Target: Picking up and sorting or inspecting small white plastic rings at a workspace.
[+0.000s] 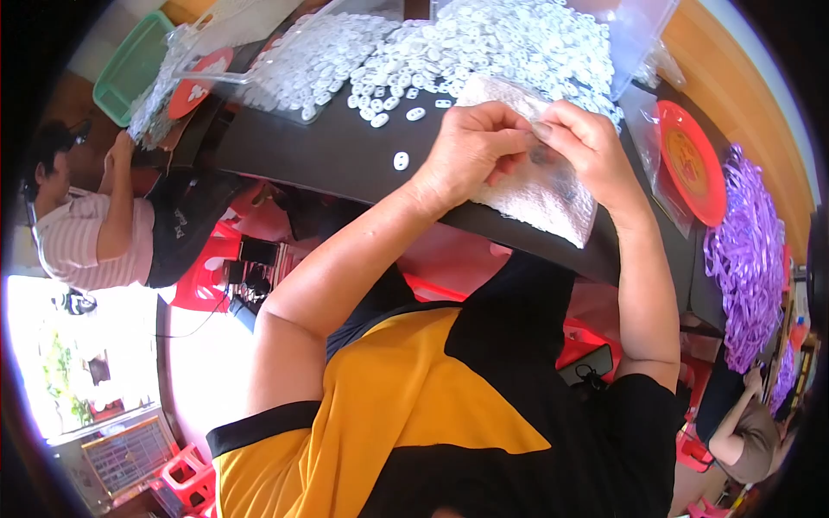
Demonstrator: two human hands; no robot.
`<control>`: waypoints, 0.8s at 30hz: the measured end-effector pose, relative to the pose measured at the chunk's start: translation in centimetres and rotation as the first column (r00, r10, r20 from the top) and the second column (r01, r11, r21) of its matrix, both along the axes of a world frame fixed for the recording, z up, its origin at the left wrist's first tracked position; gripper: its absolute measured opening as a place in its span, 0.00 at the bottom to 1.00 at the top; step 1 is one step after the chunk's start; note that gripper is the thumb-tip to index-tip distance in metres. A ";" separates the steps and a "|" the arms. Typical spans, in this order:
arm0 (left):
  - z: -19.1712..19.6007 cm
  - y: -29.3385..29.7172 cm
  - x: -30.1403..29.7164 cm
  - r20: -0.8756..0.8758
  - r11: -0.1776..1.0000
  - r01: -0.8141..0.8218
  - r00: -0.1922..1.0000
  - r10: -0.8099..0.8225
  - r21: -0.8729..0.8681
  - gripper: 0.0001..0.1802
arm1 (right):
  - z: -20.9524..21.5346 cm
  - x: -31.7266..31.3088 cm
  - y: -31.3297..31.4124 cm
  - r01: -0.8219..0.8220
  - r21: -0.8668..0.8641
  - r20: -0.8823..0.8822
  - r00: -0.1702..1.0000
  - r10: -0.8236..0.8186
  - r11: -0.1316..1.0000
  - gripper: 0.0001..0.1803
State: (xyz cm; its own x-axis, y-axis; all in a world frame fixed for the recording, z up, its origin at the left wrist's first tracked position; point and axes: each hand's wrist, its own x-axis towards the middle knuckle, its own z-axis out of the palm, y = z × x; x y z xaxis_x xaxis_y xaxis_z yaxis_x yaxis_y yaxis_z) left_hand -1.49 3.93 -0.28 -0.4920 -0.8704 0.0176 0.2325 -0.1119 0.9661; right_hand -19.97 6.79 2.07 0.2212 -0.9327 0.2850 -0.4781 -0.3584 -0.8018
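Observation:
My left hand (480,145) and my right hand (587,145) meet over a folded, off-white textured cloth (566,214) at the near edge of the dark table (298,151). Thumb and fingers of each are pinched together, tip close to tip. What they hold, if anything, is too small to make out. Between and below the fingertips a small dark patch shows against the cloth. Just beyond lies a large heap of small white oval plastic pieces with holes (518,43). One loose white piece (401,161) rests apart, left of my left hand.
A clear plastic tray (315,65) of white pieces stands at the far left. On the right are a red oval plate (691,160), a clear plastic bag (648,142) and a purple ribbon bundle (744,259). A green basket (134,69) and a seated person (91,211) are left; another person sits right.

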 end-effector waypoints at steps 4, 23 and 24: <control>0.0 0.1 0.2 0.037 1.000 0.006 0.999 -0.004 -0.028 0.05 | 0.3 0.1 0.0 -0.024 0.117 0.054 0.998 0.018 0.993 0.08; -2.2 -7.8 6.4 0.380 0.285 0.251 0.624 0.683 -0.925 0.06 | -0.3 0.3 0.0 0.031 0.029 0.076 0.997 -0.034 0.999 0.02; -2.4 -8.1 6.1 0.389 0.249 0.304 0.610 0.690 -0.919 0.06 | -0.3 0.3 0.1 0.037 0.010 0.081 0.996 -0.038 0.999 0.03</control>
State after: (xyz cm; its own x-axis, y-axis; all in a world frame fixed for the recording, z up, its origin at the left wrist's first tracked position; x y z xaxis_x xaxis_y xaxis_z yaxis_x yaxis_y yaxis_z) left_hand 4.62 -4.19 -2.71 -0.5781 -0.5443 0.6079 -0.5989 0.7890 0.1370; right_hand -19.63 6.87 1.75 0.1622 -0.9424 0.2925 -0.4244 -0.3343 -0.8415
